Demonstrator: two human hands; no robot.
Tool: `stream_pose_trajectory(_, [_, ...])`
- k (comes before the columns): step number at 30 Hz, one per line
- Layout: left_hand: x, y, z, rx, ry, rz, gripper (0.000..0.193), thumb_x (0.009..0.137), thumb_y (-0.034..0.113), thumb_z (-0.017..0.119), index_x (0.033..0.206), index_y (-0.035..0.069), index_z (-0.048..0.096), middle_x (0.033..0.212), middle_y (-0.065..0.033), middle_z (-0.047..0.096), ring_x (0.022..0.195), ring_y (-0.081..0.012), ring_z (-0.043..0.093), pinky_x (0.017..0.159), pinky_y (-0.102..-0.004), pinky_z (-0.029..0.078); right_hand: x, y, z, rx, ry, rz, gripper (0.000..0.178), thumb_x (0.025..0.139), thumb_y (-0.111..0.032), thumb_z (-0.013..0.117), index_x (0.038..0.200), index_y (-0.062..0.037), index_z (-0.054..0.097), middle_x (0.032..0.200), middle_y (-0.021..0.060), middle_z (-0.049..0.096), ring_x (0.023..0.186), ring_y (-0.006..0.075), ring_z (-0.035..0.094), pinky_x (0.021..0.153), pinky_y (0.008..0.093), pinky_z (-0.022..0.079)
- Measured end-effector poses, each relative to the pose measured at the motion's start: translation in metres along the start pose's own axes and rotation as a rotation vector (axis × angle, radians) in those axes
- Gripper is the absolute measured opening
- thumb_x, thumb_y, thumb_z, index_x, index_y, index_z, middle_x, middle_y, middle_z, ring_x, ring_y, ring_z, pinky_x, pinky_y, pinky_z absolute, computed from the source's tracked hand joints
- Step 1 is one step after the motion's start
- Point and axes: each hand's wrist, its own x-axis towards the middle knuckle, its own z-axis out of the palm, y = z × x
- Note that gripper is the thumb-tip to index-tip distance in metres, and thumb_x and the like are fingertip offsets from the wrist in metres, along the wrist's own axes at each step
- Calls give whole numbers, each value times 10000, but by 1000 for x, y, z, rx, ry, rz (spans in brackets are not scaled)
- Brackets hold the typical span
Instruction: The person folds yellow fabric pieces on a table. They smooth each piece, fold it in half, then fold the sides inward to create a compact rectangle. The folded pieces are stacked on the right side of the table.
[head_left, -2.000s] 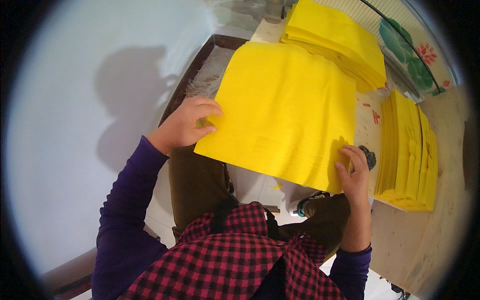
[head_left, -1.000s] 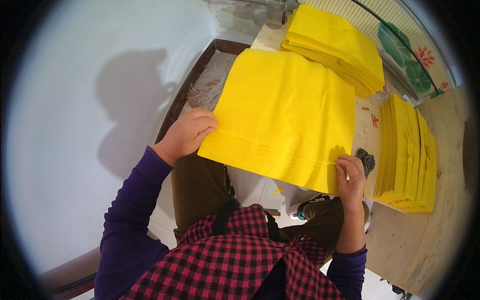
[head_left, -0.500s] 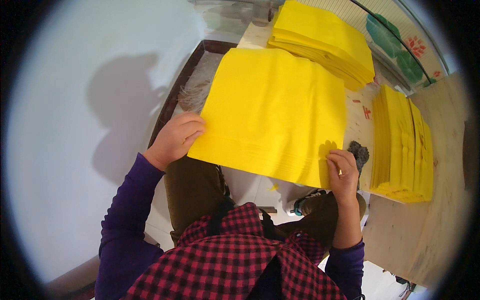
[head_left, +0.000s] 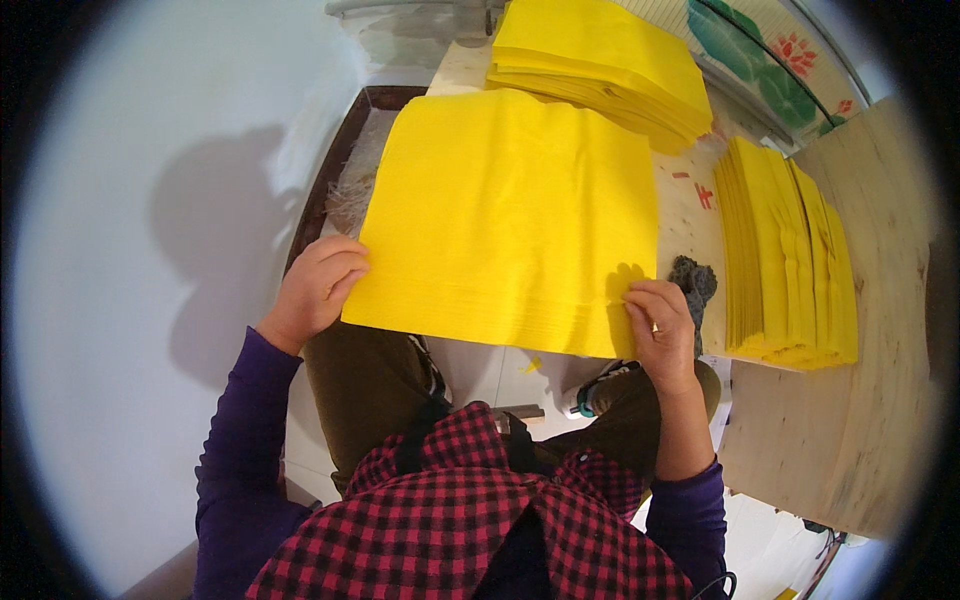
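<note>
Yellow sheets (head_left: pixel 510 220), long axis left-right

Seemingly a small workshop, piled yellow sheets (head_left: pixel 510 210), plain wooden worktop (head_left: pixel 688 232), stringy scraps (head_left: pixel 350 197), tiled floor (head_left: pixel 472 368)

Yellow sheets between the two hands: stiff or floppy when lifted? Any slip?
Probably floppy: the yellow sheets show soft ripples across their surface. May slide or fan apart: fine parallel lines near the front edge suggest stacked layers. Unlikely to roll: they lie broad and flat.
</note>
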Motion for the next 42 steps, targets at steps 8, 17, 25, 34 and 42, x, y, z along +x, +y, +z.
stream_pose_trajectory(8, [2,5,-6,-1,-52,-21,163,822,23,634,985,10,631,1074,-149,626,1037,-338,575,921,-397,457,-5,-2,-7,39,9,49,140,829,8,664,967,-12,673,1024,139,654,981,307,608,875,353,487])
stream_pose_trajectory(17, [43,46,-23,-3,-28,-30,223,851,-1,599,1069,15,639,1183,-145,617,1122,-330,560,994,-399,431,-41,30,-19,295,305,435,139,945,-46,575,1062,-16,643,1031,93,638,987,191,594,872,283,452])
stream_pose_trajectory(25, [122,111,18,-72,-233,144,289,923,78,556,1203,28,606,1311,-143,569,1263,-323,493,1090,-404,364,-44,70,-38,154,248,502,224,901,-22,597,1122,-28,633,1118,77,632,987,174,608,824,278,477])
stream_pose_trajectory(34, [184,147,107,-73,-374,248,413,991,182,460,1391,81,477,1478,-145,428,1421,-328,317,1178,-485,173,-15,62,-11,818,267,642,378,1024,-295,492,1270,-23,580,1256,69,596,1159,182,537,1009,307,384])
stream_pose_trajectory(42, [183,140,155,51,-448,221,545,991,322,444,1461,61,362,1533,-174,325,1439,-347,256,1173,-492,162,-28,61,12,1247,323,794,475,1028,-362,445,1318,4,535,1317,131,573,1233,224,517,1037,358,384])
